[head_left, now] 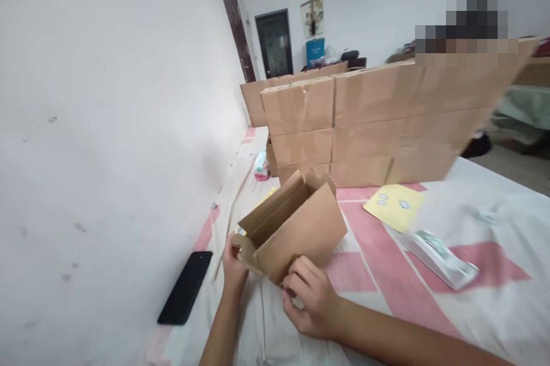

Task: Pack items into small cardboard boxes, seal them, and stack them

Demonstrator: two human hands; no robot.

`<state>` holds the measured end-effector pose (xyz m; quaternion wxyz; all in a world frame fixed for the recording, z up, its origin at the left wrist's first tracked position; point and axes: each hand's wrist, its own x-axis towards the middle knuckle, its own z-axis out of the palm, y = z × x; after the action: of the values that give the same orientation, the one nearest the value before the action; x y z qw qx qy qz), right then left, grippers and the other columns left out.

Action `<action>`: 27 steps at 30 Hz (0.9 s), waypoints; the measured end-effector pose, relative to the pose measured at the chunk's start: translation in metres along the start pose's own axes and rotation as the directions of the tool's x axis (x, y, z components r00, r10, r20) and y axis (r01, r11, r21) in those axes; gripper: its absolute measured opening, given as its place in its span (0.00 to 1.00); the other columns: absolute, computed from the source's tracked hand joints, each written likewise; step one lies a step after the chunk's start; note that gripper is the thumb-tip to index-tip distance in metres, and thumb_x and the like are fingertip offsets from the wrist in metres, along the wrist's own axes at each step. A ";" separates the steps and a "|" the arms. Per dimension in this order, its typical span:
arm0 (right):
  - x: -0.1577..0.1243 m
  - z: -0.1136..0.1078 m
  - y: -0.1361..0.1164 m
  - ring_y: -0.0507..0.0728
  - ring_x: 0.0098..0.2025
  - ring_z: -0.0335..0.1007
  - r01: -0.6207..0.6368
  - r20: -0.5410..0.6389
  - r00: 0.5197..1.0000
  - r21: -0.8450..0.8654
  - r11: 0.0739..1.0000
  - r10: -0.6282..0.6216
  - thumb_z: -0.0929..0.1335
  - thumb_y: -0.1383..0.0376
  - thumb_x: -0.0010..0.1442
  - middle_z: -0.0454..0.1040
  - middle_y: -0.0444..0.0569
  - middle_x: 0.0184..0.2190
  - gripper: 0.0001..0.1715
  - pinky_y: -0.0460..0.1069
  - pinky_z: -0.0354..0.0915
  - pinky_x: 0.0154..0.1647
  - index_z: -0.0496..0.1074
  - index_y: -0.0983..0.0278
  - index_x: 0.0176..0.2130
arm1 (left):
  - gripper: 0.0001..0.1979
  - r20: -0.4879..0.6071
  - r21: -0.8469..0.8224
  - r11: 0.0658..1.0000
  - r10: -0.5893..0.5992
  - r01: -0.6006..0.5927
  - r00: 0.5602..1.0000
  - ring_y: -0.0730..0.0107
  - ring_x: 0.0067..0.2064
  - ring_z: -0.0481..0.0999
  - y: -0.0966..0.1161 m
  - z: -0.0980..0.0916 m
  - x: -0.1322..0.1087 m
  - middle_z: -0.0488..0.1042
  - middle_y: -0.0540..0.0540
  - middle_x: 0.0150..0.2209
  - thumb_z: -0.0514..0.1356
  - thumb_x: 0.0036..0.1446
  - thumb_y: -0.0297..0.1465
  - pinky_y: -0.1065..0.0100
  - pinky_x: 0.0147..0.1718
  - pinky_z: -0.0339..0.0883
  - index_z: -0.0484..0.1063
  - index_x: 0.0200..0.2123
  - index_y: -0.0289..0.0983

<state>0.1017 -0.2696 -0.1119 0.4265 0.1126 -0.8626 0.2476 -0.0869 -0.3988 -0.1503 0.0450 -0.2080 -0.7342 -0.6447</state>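
A small open cardboard box [296,228] rests tilted on the pink-and-white cloth [369,263], its flaps up. My left hand [232,266] pinches the rounded flap at the box's near left corner. My right hand [310,296] is curled against the lower front edge of the same box, fingers closed on the cardboard. The inside of the box is mostly hidden.
A black phone [185,287] lies by the white wall at left. A wall of stacked cardboard cartons [369,119] stands behind the box. A yellow sheet with small items [394,205] and a white packaged item [439,251] lie to the right. A person sits behind the cartons.
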 end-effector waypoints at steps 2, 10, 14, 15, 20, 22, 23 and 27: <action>-0.029 -0.008 -0.005 0.60 0.33 0.62 -0.135 -0.044 0.990 -0.032 0.990 0.133 0.65 0.73 0.56 0.65 0.48 0.31 0.10 0.54 0.61 0.29 0.62 0.59 0.36 | 0.17 0.101 -0.083 0.997 0.001 0.007 0.995 0.65 0.45 0.78 0.001 0.019 -0.009 0.77 0.43 0.47 0.63 0.64 0.40 0.58 0.43 0.77 0.72 0.50 0.35; -0.089 -0.039 -0.042 0.59 0.36 0.70 -0.454 -0.200 0.853 0.173 0.874 0.483 0.64 0.73 0.58 0.68 0.46 0.32 0.08 0.53 0.68 0.36 0.65 0.59 0.35 | 0.20 -0.060 -0.325 0.944 0.035 -0.053 0.998 0.61 0.49 0.76 0.049 0.016 -0.013 0.72 0.41 0.53 0.66 0.59 0.35 0.57 0.44 0.77 0.69 0.52 0.36; -0.071 -0.084 -0.058 0.57 0.34 0.70 -0.406 -0.308 0.841 0.183 0.895 0.444 0.63 0.73 0.62 0.69 0.45 0.31 0.08 0.51 0.67 0.35 0.65 0.59 0.34 | 0.24 -0.194 -0.445 0.886 0.046 -0.129 0.980 0.61 0.51 0.76 0.092 -0.006 -0.020 0.69 0.42 0.57 0.67 0.54 0.39 0.58 0.44 0.77 0.66 0.52 0.40; -0.062 -0.096 -0.061 0.57 0.35 0.70 -0.375 -0.324 0.853 0.162 0.913 0.409 0.64 0.72 0.63 0.70 0.46 0.32 0.08 0.51 0.68 0.36 0.66 0.60 0.35 | 0.24 -0.198 -0.466 0.874 0.049 -0.138 0.979 0.62 0.51 0.76 0.103 -0.010 -0.024 0.70 0.43 0.56 0.67 0.53 0.40 0.59 0.43 0.77 0.67 0.51 0.42; -0.001 -0.143 -0.073 0.65 0.56 0.70 -0.159 -0.276 0.953 -0.106 0.982 0.124 0.67 0.69 0.64 0.73 0.56 0.53 0.19 0.61 0.68 0.57 0.67 0.59 0.55 | 0.24 -0.143 -0.498 0.855 0.086 -0.147 0.986 0.62 0.46 0.80 0.144 -0.015 -0.048 0.76 0.43 0.51 0.68 0.51 0.42 0.65 0.37 0.77 0.71 0.50 0.43; 0.023 -0.155 -0.074 0.69 0.64 0.63 -0.121 -0.177 0.980 -0.184 0.975 0.088 0.69 0.65 0.64 0.67 0.59 0.62 0.28 0.66 0.63 0.63 0.64 0.59 0.62 | 0.25 -0.124 -0.479 0.862 0.122 -0.167 0.985 0.61 0.48 0.80 0.152 -0.013 -0.058 0.77 0.43 0.51 0.70 0.50 0.41 0.66 0.39 0.76 0.72 0.51 0.42; 0.035 -0.160 -0.072 0.70 0.67 0.59 -0.120 -0.134 0.986 -0.197 0.973 0.094 0.70 0.63 0.64 0.63 0.60 0.66 0.33 0.68 0.61 0.65 0.61 0.59 0.65 | 0.26 -0.115 -0.466 0.866 0.144 -0.181 0.983 0.61 0.50 0.79 0.154 -0.012 -0.063 0.77 0.42 0.52 0.71 0.49 0.40 0.66 0.41 0.76 0.73 0.51 0.42; 0.075 -0.174 -0.046 0.72 0.70 0.54 -0.193 -0.004 0.981 -0.025 0.981 0.193 0.73 0.60 0.60 0.56 0.61 0.70 0.52 0.70 0.59 0.66 0.47 0.57 0.73 | 0.30 -0.059 -0.411 0.881 0.231 -0.235 0.971 0.58 0.54 0.78 0.154 -0.005 -0.070 0.77 0.41 0.54 0.72 0.49 0.43 0.61 0.51 0.74 0.71 0.54 0.42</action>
<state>0.1932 -0.2160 0.0519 0.4024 0.0230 -0.8722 0.2771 0.0318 -0.4080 -0.0304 0.0798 -0.2969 -0.5498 -0.7766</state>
